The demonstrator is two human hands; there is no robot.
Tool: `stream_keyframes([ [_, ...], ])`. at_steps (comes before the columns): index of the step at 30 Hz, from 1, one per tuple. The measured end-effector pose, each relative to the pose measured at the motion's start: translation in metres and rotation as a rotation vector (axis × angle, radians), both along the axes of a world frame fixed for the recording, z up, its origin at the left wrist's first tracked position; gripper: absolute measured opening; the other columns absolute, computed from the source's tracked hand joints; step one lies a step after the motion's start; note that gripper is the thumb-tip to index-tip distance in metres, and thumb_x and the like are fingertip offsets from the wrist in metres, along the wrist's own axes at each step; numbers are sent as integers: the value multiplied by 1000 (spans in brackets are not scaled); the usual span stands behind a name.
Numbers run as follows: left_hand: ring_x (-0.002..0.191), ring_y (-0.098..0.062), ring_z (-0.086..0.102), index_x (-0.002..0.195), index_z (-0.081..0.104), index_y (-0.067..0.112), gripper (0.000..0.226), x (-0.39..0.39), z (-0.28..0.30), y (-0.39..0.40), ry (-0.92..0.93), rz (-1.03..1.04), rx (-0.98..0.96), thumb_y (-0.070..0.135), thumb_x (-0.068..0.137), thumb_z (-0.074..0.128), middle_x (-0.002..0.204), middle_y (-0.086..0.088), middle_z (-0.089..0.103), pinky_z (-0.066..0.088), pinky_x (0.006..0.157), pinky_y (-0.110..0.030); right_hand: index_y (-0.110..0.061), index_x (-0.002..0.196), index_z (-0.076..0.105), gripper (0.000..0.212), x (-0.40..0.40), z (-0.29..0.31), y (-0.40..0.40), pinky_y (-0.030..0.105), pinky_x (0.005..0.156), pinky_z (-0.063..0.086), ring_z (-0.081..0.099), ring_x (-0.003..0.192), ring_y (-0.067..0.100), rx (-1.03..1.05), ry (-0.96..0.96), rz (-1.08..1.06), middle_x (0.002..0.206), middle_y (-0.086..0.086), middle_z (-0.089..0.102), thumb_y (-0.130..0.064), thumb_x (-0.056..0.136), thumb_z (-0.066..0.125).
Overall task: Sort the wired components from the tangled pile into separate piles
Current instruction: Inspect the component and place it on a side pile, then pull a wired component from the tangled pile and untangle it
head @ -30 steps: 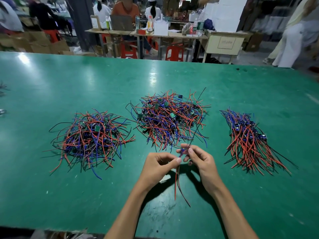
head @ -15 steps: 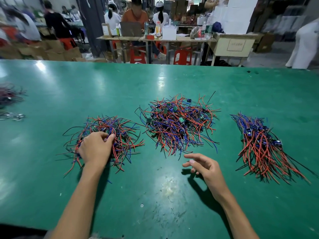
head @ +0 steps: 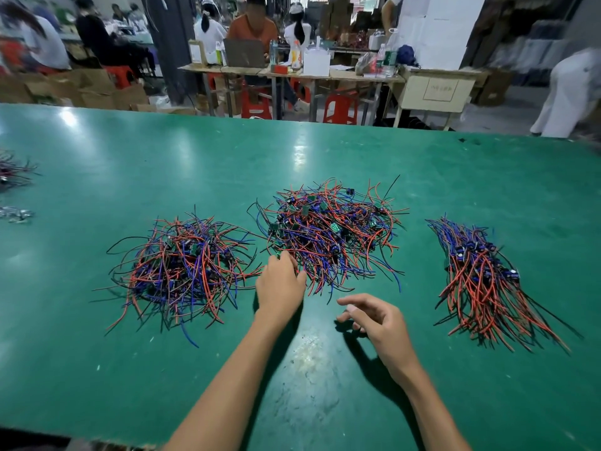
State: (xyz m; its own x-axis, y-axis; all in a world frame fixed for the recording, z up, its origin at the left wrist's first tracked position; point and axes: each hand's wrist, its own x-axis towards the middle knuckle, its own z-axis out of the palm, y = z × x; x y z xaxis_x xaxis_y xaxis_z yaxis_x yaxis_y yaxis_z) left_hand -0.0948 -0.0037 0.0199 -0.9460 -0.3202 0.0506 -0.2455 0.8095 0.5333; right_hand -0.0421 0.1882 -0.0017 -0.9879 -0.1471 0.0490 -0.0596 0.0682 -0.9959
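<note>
With our left hand reaching into the near edge of the middle tangled pile, fingers hidden so we cannot tell its grip, and our right hand loosely curled and empty, we judge these light, floppy wired components best lifted by their small boards, since pulled leads would snag.

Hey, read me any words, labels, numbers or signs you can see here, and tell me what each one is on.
None can be read.
Label on the beige cabinet: characters too blurred.
Bottles and boxes on the far table: print too small.
Green boards in the middle pile: markings unreadable.
</note>
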Motion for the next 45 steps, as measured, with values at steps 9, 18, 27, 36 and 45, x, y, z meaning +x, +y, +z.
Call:
stream_keyframes([
  [9,80,-20,66,121,57,22,38,18,-2,-1,-53,139,386,10,85,57,87,2,72,54,73,-33,-16,94,78,19,-2,0,-1,13,55,46,67,61,5,9,14,-11,76,9,76,-4,97,64],
  [18,52,-5,56,138,44,5,58,51,4,44,-170,-48,1032,2,86,71,84,-2,75,41,48,-18,-23,96,79,23,-9,-10,-5,25,61,49,61,63,8,132,30,-108,73,1,74,-22,104,57],
  [27,60,-13,54,113,67,27,40,61,-4,39,-129,-397,848,2,82,71,74,0,69,47,56,-25,-23,91,77,10,-6,-10,-3,37,74,55,71,79,13,102,77,-42,86,0,78,-22,97,69],
  [36,67,-25,70,95,72,-6,37,56,-3,21,-202,-93,1343,25,102,54,81,-19,74,60,62,-25,-20,90,80,18,-2,-2,0,17,58,45,55,59,11,-110,103,-80,75,7,72,-25,96,64],
  [45,50,-23,64,103,64,2,36,55,-3,30,-117,-42,1254,38,98,63,74,-16,72,50,42,-25,-13,88,80,27,-4,-3,14,18,64,48,60,70,14,-423,3,-133,83,9,74,-39,83,72],
])
